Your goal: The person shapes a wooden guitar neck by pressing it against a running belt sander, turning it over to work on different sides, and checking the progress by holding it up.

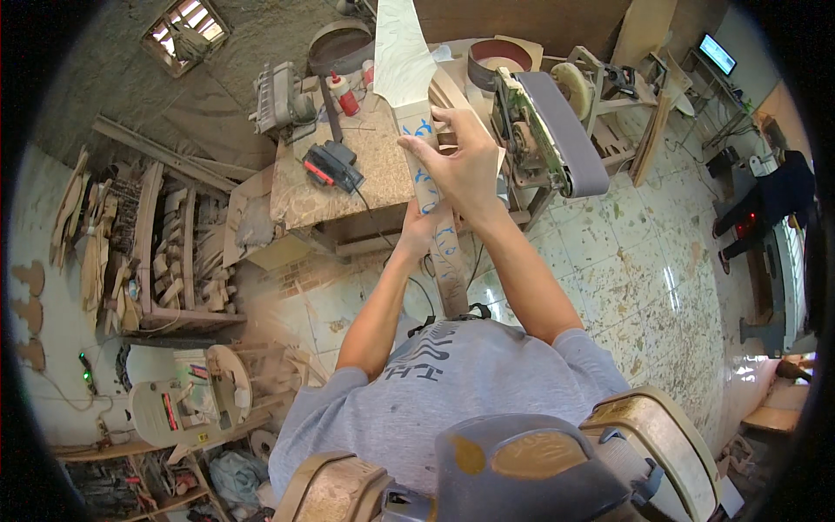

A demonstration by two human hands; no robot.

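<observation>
A long guitar neck (426, 184) stretches away from my chest, its broad pale headstock (402, 52) at the far end. Blue curling vine shapes run along its face. My left hand (419, 233) is closed around the neck's left side about midway, with its fingers mostly hidden underneath. Farther up, near the headstock, my right hand (463, 165) grips the neck from the right. Its thumb lies across the face, and the index finger bends at the edge. The near end of the neck points down toward my shirt.
Beyond the neck is a workbench (383, 165) with a black-and-red power tool (333, 167) and a red-and-white glue bottle (344, 94). A belt sander (557, 130) stands close on the right. Wood racks (174, 252) line the left. A person in dark clothes (778, 196) is far right.
</observation>
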